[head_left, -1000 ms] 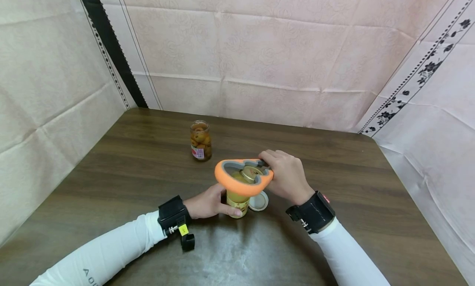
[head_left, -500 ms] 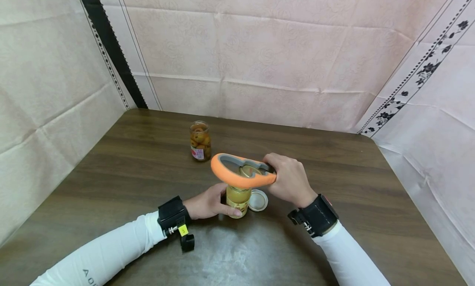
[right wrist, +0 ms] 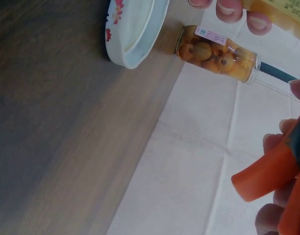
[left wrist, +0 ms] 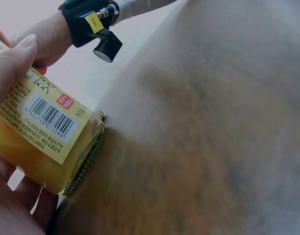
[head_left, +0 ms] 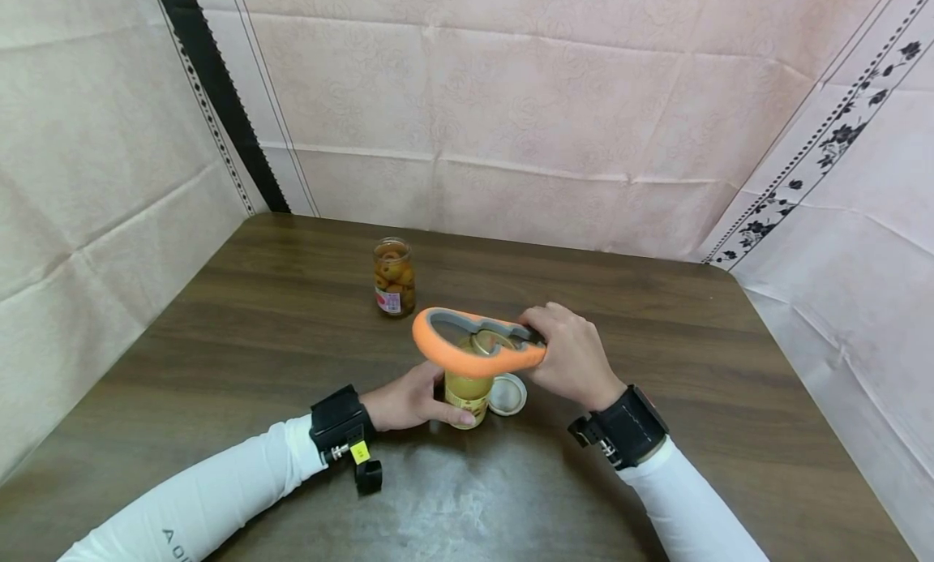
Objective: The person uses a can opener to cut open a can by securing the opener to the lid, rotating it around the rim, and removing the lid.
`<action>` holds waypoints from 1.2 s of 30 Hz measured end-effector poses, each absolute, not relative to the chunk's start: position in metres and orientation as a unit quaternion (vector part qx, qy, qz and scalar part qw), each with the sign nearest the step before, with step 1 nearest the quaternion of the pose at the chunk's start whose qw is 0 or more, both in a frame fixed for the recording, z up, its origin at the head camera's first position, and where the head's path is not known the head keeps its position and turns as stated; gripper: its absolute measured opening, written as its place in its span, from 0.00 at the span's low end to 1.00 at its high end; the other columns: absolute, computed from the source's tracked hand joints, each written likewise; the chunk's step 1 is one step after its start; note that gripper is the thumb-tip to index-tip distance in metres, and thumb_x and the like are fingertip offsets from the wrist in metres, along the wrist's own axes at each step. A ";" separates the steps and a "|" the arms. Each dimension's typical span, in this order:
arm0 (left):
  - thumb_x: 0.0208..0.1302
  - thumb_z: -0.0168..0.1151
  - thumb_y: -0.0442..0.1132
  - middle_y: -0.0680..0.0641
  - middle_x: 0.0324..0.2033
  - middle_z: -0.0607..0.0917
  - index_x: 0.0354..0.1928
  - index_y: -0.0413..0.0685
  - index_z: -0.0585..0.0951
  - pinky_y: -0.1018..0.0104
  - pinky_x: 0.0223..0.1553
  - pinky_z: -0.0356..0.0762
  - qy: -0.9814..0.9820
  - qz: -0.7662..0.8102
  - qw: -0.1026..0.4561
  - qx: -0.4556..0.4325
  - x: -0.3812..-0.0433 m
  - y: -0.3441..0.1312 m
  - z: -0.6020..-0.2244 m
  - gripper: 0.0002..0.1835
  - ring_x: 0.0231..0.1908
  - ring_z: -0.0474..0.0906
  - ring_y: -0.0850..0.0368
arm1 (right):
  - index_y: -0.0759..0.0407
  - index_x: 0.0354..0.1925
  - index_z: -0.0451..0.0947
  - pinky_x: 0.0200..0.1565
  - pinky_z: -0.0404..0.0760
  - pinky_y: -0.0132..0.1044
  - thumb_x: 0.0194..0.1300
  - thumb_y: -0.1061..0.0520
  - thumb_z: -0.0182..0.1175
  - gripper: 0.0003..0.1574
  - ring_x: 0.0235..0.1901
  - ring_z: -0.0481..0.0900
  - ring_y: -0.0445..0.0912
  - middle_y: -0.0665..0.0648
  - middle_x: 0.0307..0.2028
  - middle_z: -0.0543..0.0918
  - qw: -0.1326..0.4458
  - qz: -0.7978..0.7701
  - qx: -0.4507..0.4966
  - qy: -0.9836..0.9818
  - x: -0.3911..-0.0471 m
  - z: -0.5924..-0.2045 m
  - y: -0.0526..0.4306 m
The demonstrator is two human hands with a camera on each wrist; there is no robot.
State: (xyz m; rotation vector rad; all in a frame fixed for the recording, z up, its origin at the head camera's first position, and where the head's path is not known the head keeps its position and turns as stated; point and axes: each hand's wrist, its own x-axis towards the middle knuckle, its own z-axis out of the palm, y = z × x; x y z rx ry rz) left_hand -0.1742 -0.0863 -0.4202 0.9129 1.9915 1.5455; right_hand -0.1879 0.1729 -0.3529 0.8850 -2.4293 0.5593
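Note:
My left hand [head_left: 412, 398] holds a glass jar of yellow fruit [head_left: 467, 393] upright on the table. In the left wrist view the jar's label [left wrist: 51, 117] shows a barcode, with the thumb pressed on its side. My right hand [head_left: 572, 355] grips an orange and grey jar opener [head_left: 452, 358] by its right end. The opener's wide loop sits over the jar's top, and the gold lid [head_left: 490, 341] shows through its opening. How firmly the opener bears on the lid cannot be seen. Orange handle parts [right wrist: 267, 174] lie between the right fingers in the right wrist view.
A loose white lid [head_left: 507, 395] lies on the wooden table [head_left: 292, 335], just right of the held jar. Farther back stands an open-topped jar of round brown fruit [head_left: 395, 278]. Pale patterned cloth [head_left: 511, 108] hangs behind the table and along its sides.
The opener has shifted slightly left and turned on the jar's top, rising a little and then dipping. My right hand has moved slightly rightward and down. The left hand and jar stay still.

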 end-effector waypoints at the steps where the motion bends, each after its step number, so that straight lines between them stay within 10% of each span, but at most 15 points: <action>1: 0.64 0.71 0.44 0.48 0.56 0.83 0.65 0.53 0.72 0.59 0.59 0.78 0.724 0.561 0.228 0.331 -0.174 -0.086 -0.420 0.29 0.54 0.80 0.54 | 0.52 0.34 0.82 0.27 0.71 0.34 0.47 0.59 0.73 0.13 0.28 0.70 0.40 0.47 0.28 0.85 0.249 0.204 0.325 -0.889 -0.188 -0.353 0.173; 19: 0.61 0.75 0.47 0.46 0.54 0.84 0.64 0.47 0.73 0.60 0.59 0.76 0.740 0.557 0.220 0.306 -0.173 -0.086 -0.419 0.32 0.54 0.80 0.57 | 0.54 0.32 0.82 0.24 0.70 0.34 0.48 0.60 0.73 0.11 0.20 0.71 0.39 0.47 0.20 0.78 0.234 0.218 0.311 -0.895 -0.190 -0.359 0.178; 36: 0.62 0.73 0.47 0.46 0.57 0.83 0.66 0.48 0.72 0.56 0.63 0.73 0.741 0.550 0.218 0.317 -0.174 -0.087 -0.419 0.33 0.57 0.78 0.56 | 0.55 0.49 0.74 0.22 0.69 0.31 0.51 0.58 0.76 0.29 0.18 0.68 0.38 0.48 0.18 0.73 0.213 0.269 0.293 -0.893 -0.191 -0.363 0.179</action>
